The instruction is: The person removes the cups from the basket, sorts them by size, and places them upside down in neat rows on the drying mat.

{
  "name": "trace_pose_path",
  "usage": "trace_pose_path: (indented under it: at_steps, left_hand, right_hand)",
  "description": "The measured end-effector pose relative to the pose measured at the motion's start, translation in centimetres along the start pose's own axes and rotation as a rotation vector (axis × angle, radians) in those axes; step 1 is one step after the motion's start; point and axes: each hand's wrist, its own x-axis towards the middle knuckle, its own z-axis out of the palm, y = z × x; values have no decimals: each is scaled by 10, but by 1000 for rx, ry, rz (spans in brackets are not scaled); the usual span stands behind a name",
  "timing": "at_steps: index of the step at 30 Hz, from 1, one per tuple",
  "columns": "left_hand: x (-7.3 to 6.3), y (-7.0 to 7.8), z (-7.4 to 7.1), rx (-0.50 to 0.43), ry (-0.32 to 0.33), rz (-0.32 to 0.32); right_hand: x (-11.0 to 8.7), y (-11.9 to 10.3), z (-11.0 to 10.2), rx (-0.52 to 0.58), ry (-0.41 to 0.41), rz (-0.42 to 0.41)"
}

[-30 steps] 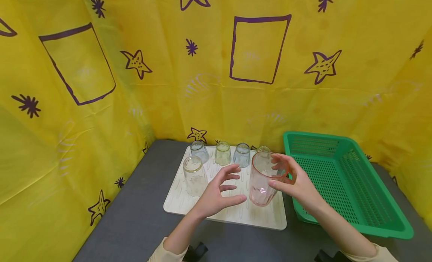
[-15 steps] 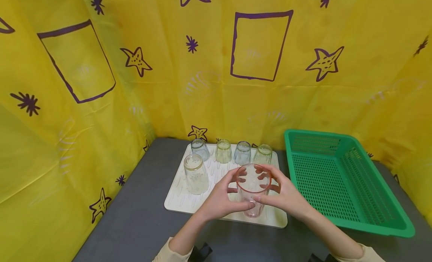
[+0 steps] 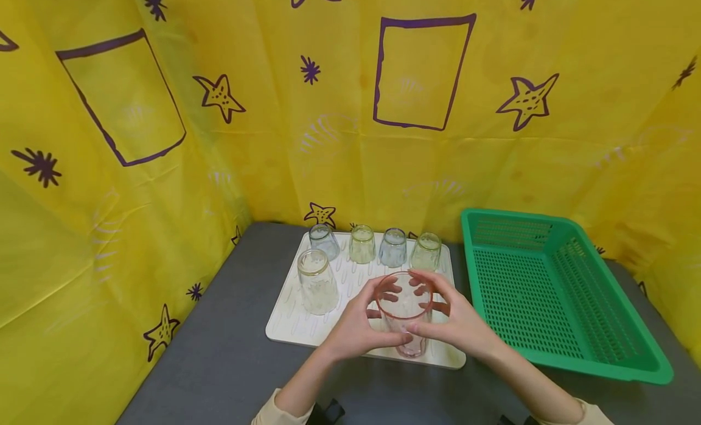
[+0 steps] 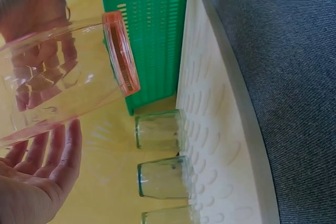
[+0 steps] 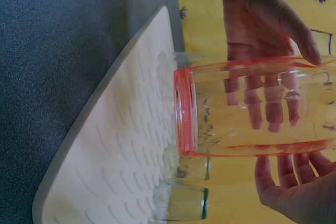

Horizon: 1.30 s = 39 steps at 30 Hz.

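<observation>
A clear pink drinking glass (image 3: 406, 312) stands upright in the air over the front right of a white ridged tray (image 3: 290, 318). My left hand (image 3: 356, 327) grips it from the left, thumb at the front and fingers curled behind. From the right, my right hand (image 3: 459, 321) holds the same glass, its thumb close to the left thumb. Both wrist views show a gap between the thick base of the pink glass (image 4: 122, 53) and the tray. Through its wall (image 5: 236, 108) the fingers on the far side show.
Along the tray's back edge stand several small tinted glasses, among them a green glass (image 3: 362, 245) and a blue glass (image 3: 393, 248). A taller clear glass (image 3: 317, 285) is at the tray's left. Right of the tray lies a green perforated basket (image 3: 547, 297). A yellow curtain (image 3: 339, 169) hangs behind.
The pink glass has come left and nearer the body, from over the tray's right side. My left hand, earlier apart from it with spread fingers, now grips it too.
</observation>
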Motion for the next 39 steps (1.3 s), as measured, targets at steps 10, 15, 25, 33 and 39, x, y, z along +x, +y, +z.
trace_pose_path:
  at_steps: [10,15,25,33,39]
  left_hand:
    - [0,-7,-1,-418,66,17]
    - [-1,-6,5,-627,106,16]
    - [-6,-10,7,-705,53,16]
    - [-3,-12,-18,-532,-64,-3]
    - [2,-7,-36,-303,-155,11]
  right_hand:
    - [-8,15,0,47,-11,-18]
    - [-12,17,6,156,-33,69]
    - [-14,16,8,221,-10,53]
    - [-12,18,-8,121,-56,-45]
    - [-11,18,-19,-128,-84,-165]
